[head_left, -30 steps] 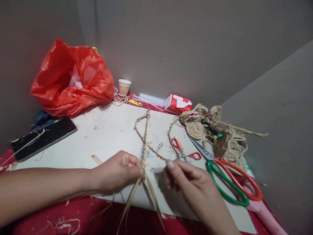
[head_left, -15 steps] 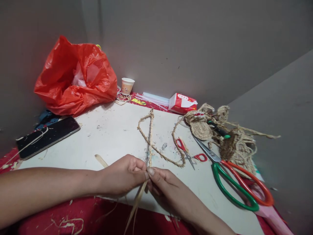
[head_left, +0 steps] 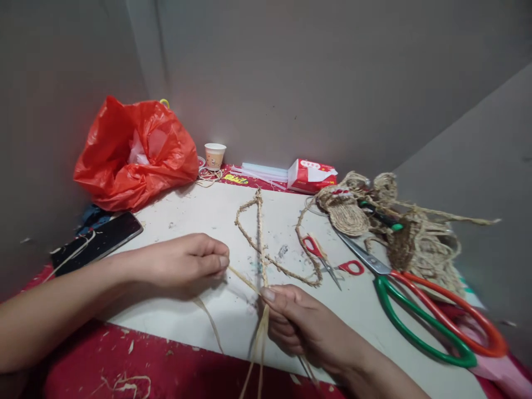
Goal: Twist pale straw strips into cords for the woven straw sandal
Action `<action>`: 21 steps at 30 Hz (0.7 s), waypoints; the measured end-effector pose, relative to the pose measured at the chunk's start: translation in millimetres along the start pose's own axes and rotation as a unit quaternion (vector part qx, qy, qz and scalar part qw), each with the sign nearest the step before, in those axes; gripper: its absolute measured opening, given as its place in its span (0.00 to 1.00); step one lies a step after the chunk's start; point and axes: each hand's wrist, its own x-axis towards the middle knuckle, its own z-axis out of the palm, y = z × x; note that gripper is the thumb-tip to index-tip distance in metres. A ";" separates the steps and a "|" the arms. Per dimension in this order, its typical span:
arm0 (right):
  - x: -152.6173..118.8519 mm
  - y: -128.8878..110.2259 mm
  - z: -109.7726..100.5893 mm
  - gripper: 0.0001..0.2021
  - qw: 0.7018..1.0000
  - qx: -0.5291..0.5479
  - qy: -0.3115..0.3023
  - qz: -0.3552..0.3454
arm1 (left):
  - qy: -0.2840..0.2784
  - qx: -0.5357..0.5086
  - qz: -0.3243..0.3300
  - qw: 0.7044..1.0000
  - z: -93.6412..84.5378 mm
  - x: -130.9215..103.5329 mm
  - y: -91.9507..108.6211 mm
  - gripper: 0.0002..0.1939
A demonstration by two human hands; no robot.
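A thin straw braid (head_left: 261, 233) runs from the far part of the white board toward me, and its rougher tail loops off to the right. My right hand (head_left: 299, 318) pinches the near end of this braid between thumb and fingers. Loose pale strands (head_left: 260, 335) hang below that grip toward the red cloth. To the left, my left hand (head_left: 195, 257) is closed on one straw strand (head_left: 243, 278), stretched tight between the two hands. The strand's free end droops beneath the left hand.
Small red-handled scissors (head_left: 322, 257) and large scissors with green and orange handles (head_left: 428, 327) lie at right. Behind them are braided straw coils (head_left: 349, 213). A red plastic bag (head_left: 137, 160), phone (head_left: 100, 241), paper cup (head_left: 215, 157) and tissue pack (head_left: 311, 176) line the back and left.
My left hand has moved away from the right, up and to the left, drawing one strand out from the braid's end. My right hand keeps its pinch. The view has shifted slightly.
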 end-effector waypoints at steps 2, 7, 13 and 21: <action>-0.2 0.3 -1.5 0.23 1.000 0.028 -0.012 0.008 | 0.041 0.088 0.002 0.995 -15.1 -9.5 7.6 0.16; -2.4 -0.5 -2.7 0.24 0.997 0.071 -0.027 0.013 | 0.285 0.384 -0.043 0.877 -35.0 -31.3 7.5 0.12; -4.2 -2.6 -0.3 0.25 0.996 0.078 -0.028 0.039 | 0.279 0.495 -0.136 0.812 -8.0 -52.5 -15.3 0.19; -2.4 -3.7 2.2 0.26 0.996 0.065 -0.038 0.038 | 0.207 0.437 -0.118 0.867 17.8 -37.6 -36.1 0.15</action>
